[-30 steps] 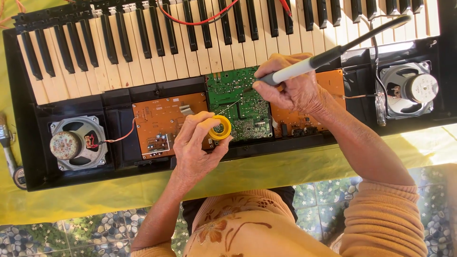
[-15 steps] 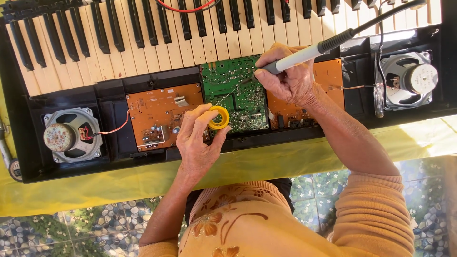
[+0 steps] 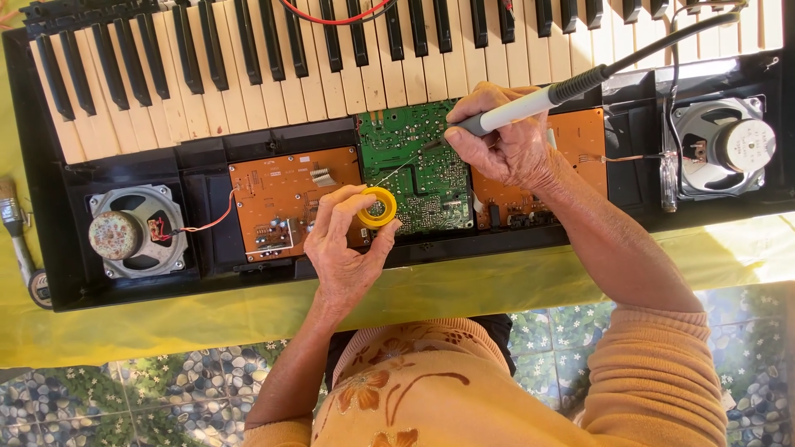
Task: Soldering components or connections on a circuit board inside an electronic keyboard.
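head | left hand [image 3: 348, 248] grips yellow solder spool [image 3: 377, 207], frame centre | right hand [image 3: 505, 141] grips soldering iron [image 3: 530, 103], tip on green circuit board [image 3: 414, 165] | soldering underway, keyboard case [image 3: 50, 165] lying open

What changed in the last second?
Little: the view shifted slightly, so the open keyboard sits a bit differently in frame. The right hand still holds the soldering iron over the green circuit board; the left hand still grips the yellow solder spool.
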